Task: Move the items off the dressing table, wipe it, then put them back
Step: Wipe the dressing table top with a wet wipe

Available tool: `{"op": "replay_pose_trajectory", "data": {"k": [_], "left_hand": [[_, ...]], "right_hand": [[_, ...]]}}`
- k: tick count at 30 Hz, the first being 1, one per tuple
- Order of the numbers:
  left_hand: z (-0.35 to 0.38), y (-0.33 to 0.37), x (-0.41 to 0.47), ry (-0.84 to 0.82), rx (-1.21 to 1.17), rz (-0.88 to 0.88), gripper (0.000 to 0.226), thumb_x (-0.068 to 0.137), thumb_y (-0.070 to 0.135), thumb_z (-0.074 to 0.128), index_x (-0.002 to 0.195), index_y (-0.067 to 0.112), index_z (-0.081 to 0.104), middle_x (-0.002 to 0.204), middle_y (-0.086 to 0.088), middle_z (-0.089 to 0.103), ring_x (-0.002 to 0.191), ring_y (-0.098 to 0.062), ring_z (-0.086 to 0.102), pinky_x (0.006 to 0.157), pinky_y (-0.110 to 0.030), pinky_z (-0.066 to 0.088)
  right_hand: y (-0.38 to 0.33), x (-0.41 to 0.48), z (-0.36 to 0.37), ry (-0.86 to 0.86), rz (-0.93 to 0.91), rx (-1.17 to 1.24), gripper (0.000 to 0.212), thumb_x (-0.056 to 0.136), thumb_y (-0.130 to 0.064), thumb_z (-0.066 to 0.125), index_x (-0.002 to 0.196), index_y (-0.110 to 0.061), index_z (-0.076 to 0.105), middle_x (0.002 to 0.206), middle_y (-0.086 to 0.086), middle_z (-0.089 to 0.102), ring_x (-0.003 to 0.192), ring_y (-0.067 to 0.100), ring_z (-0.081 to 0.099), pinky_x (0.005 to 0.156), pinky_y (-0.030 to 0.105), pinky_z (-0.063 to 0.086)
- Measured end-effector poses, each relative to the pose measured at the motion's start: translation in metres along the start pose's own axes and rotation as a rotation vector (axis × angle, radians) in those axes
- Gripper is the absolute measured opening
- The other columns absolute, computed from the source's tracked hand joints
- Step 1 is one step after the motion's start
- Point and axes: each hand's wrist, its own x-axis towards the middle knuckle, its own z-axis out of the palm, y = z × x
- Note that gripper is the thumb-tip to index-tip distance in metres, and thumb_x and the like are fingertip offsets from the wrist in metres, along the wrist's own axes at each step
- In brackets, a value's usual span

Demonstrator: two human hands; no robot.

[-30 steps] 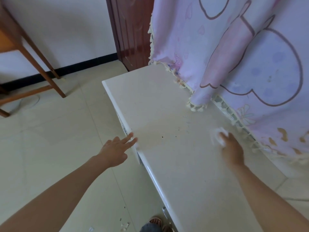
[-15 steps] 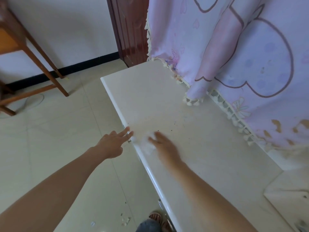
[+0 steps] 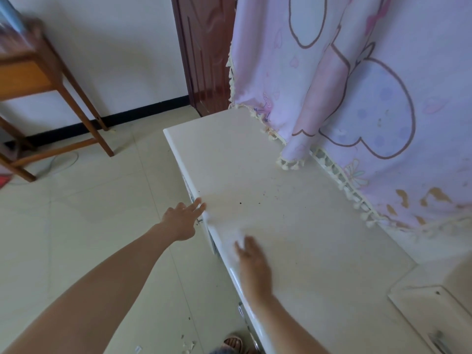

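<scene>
Dressing table [image 3: 306, 264] top: right hand [image 3: 252, 264] lies flat near its front edge, fingers straight, blurred; pale smear at fingertips, possibly a wipe [image 3: 236, 232]. Left hand [image 3: 181, 221], fingers extended, touches that edge. Dark specks [image 3: 240, 203] mid-top; pink curtain [image 3: 357, 98] drapes its back.

Bright, soft daylight, faint shadows, motion blur on the right hand [image 3: 252, 267], wide-angle bending at edges

A person is wearing a brownish strapped sandal [image 3: 233, 342] and grey-blue clothing [image 3: 219, 351]; the left hand [image 3: 181, 222] and right hand [image 3: 253, 268] are showing bare.
</scene>
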Motion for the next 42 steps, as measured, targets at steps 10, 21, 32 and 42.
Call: {"op": "replay_pose_trajectory", "data": {"k": [10,21,32,42], "left_hand": [[0.01,-0.01,0.009,0.068,-0.058,0.043,0.077,0.083,0.007,0.034,0.146,0.03,-0.004,0.155,0.011,-0.011,0.13,-0.024,0.028,0.098,-0.035,0.034],[0.0,-0.1,0.048,0.361,-0.64,-0.154,0.066,0.086,0.007,0.044,0.145,0.025,0.019,0.138,-0.004,0.045,0.117,-0.026,0.048,0.095,-0.037,0.041],[-0.017,-0.134,0.102,0.306,-0.307,0.029,0.07,0.088,0.013,0.04,0.147,0.024,0.004,0.156,0.006,0.001,0.141,-0.015,0.01,0.112,-0.038,0.019],[-0.015,-0.151,0.115,0.209,-0.303,0.034,0.068,0.09,0.016,0.037,0.147,0.026,0.002,0.156,0.01,0.0,0.142,-0.014,0.006,0.113,-0.036,0.016]], "right_hand": [[0.158,0.031,-0.077,0.089,0.423,0.002,0.056,0.08,0.015,0.04,0.132,-0.005,0.045,0.143,0.022,0.037,0.134,0.031,0.034,0.105,0.033,0.029],[-0.06,0.114,0.036,-0.17,-0.087,-0.013,0.058,0.018,-0.023,0.092,0.073,-0.023,0.075,0.085,-0.002,0.074,0.081,0.007,0.07,0.062,0.012,0.052],[0.091,0.16,-0.034,0.044,0.582,-0.061,0.049,0.084,0.01,0.04,0.131,-0.005,0.048,0.141,0.022,0.038,0.131,0.031,0.036,0.099,0.036,0.033],[-0.082,0.188,0.069,-0.153,-0.157,-0.044,0.039,0.043,-0.002,0.081,0.079,-0.016,0.075,0.094,0.008,0.073,0.085,0.019,0.07,0.065,0.022,0.056]]}}
